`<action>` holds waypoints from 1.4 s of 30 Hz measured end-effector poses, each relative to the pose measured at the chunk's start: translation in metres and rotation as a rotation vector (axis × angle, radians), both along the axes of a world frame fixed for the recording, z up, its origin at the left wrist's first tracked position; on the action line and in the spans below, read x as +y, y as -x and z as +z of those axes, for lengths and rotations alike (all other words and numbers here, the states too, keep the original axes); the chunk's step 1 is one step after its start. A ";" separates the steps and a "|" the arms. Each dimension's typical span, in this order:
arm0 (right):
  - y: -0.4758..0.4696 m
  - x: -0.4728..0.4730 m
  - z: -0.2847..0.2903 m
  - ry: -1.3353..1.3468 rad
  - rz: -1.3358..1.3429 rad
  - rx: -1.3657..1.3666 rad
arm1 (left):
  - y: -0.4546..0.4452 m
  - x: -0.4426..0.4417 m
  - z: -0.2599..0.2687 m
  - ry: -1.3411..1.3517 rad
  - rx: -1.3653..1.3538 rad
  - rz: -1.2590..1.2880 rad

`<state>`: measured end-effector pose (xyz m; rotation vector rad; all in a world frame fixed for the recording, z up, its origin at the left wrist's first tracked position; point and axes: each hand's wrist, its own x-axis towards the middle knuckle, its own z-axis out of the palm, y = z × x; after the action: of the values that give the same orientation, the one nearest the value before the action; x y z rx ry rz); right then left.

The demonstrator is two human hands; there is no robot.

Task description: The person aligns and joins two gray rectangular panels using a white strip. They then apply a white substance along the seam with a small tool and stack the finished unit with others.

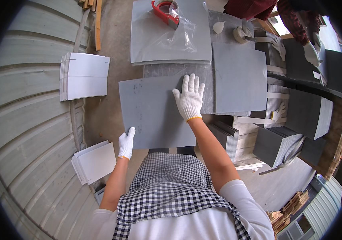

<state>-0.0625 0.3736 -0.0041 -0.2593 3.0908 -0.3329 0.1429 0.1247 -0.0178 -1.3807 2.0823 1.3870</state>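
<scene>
A flat grey sheet (156, 111) with dark smudges down its left part lies in front of me, its near edge reaching over my legs. My left hand (126, 142), in a white knit glove, grips the sheet's lower left edge, thumb on top and fingers hidden beneath. Palm down, my gloved right hand (190, 97) rests on the sheet's upper right part with its fingers spread. Under the far edge is a plastic-covered surface (174, 69). Right of it lies another stack of grey sheets (240, 78).
A red tape dispenser (166, 15) and clear film sit on a far grey stack (147, 45). White panels (88, 76) lean at the left wall. Strapped dark stacks (305, 111) and a tape roll (240, 34) are at right. Another person's gloved hands (311, 52) work at upper right.
</scene>
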 end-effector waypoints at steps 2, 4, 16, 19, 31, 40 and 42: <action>0.005 -0.002 -0.001 -0.002 -0.007 0.017 | -0.010 -0.001 -0.013 -0.022 0.022 0.005; 0.000 -0.002 0.001 0.000 0.001 -0.002 | -0.011 -0.001 -0.013 0.010 0.021 -0.013; 0.015 0.000 -0.006 -0.016 -0.015 0.011 | -0.005 -0.001 -0.003 0.002 -0.025 -0.035; -0.014 0.009 -0.009 -0.044 0.020 -0.054 | 0.001 0.006 0.009 -0.003 -0.017 -0.016; 0.016 -0.001 -0.023 -0.031 -0.007 0.046 | -0.004 -0.002 -0.003 0.060 -0.134 -0.118; -0.092 -0.055 0.004 0.028 0.723 -0.236 | 0.001 0.002 0.013 -0.054 -0.055 -0.031; -0.116 -0.041 0.005 0.106 0.896 -0.329 | 0.001 0.000 0.015 -0.009 -0.131 -0.080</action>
<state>0.0538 0.3324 0.0011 -1.3480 2.3259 -0.4267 0.1418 0.1249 -0.0025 -1.3319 2.0211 1.2387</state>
